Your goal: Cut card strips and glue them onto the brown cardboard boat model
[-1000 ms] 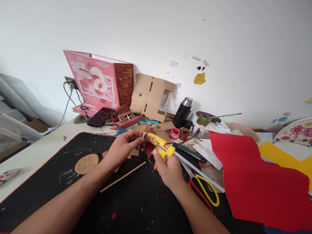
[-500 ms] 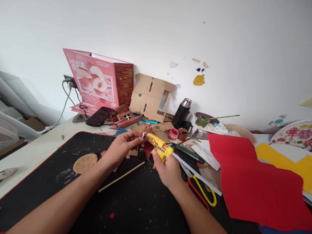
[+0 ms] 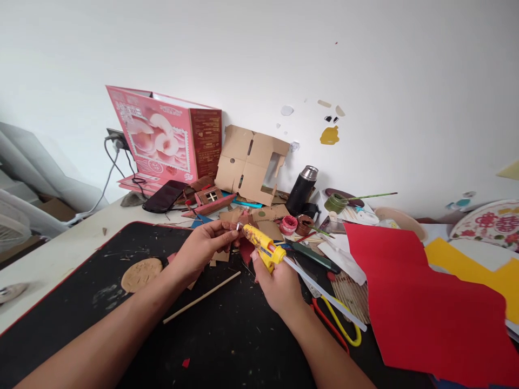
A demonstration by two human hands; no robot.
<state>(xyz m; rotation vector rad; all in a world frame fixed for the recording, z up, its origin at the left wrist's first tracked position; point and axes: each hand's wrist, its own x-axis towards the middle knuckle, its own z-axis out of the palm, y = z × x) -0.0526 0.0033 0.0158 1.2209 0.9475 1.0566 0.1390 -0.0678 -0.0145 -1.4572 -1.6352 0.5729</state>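
Observation:
My right hand is wrapped round the handle of a yellow hot glue gun, whose nozzle points up and left. A long whitish glue stick sticks out of its back end. Close to the nozzle, my left hand pinches something small between thumb and fingers; a tiny white bit shows at the fingertips, but I cannot make out its kind. Below the hands a thin wooden stick lies on the black mat.
Scissors and a green-handled cutter lie to the right beside red sheet. Behind stand a black flask, paint jars, cardboard and a pink box. A round tan disc lies left.
The glue gun's nozzle has shifted very slightly left and down by the left fingertips. Both hands keep their grips; the whole view has moved a little.

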